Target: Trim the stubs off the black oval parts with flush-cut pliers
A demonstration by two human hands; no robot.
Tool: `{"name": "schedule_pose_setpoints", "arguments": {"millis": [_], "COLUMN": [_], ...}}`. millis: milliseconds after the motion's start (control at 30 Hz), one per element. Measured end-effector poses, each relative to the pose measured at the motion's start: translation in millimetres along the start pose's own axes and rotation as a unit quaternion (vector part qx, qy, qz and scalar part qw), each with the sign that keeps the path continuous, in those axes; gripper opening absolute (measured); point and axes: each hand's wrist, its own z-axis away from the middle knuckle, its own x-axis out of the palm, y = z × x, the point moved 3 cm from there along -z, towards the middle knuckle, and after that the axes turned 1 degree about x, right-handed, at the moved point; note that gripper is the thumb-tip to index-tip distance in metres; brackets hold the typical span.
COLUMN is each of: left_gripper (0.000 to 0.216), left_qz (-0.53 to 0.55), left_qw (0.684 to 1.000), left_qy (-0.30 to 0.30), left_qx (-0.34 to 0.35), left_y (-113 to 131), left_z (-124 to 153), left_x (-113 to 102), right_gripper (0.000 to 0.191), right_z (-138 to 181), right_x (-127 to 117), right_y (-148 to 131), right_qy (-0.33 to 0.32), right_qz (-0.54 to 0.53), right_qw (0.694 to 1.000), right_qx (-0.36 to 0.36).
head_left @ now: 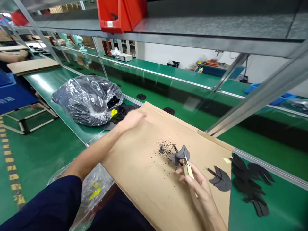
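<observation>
My right hand (196,184) is closed around a small tool with a pale wooden handle (188,170), its metal tip stuck in a dark grey cut piece (179,156) lifted just above the cardboard sheet (141,170). My left hand (131,119) reaches far left over the cardboard's edge, towards a heap of black round pieces (119,114) spilling from a clear plastic bag (88,99). Motion smears its fingers, and I cannot see anything in them. Black crumbs (165,148) lie scattered on the cardboard beside the tool.
Another cut piece (221,179) lies at the cardboard's right edge, with a pile of finished dark pieces (252,183) on the green bench beyond. A slanted metal post (255,99) rises on the right. A red bin (120,14) sits on the shelf overhead. A plastic bag (93,192) lies near my lap.
</observation>
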Motion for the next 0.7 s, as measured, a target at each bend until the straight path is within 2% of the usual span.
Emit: {"name": "schedule_pose_setpoints", "arguments": {"millis": [100, 200, 400, 533, 700], "left_gripper": [0.023, 0.027, 0.03, 0.029, 0.044], "left_qz": [-0.083, -0.13, -0.164, -0.176, -0.185], "left_qw": [0.994, 0.987, 0.984, 0.984, 0.983], "left_qy": [0.021, 0.013, 0.008, 0.002, -0.008], "left_qx": [-0.071, -0.094, -0.065, -0.019, 0.009], "left_y": [-52.2, -78.2, -86.9, -89.8, -88.8], "left_z": [-0.1, 8.2, 14.6, 9.2, 0.9], "left_x": [-17.7, -12.5, 8.0, 5.9, 3.7], "right_gripper": [0.057, 0.061, 0.061, 0.061, 0.066], "right_z": [0.9, 1.3, 2.8, 4.3, -4.1], "right_x": [-0.8, 0.4, 5.7, 5.4, 0.9], "right_y": [-0.9, -1.7, -4.1, -4.1, 10.3], "right_qy": [0.017, 0.027, 0.033, 0.036, 0.043], "right_qz": [-0.007, -0.012, -0.007, 0.007, 0.001], "right_qw": [1.0, 1.0, 0.999, 0.999, 0.999], "right_qx": [-0.005, -0.006, -0.008, -0.012, -0.032]}}
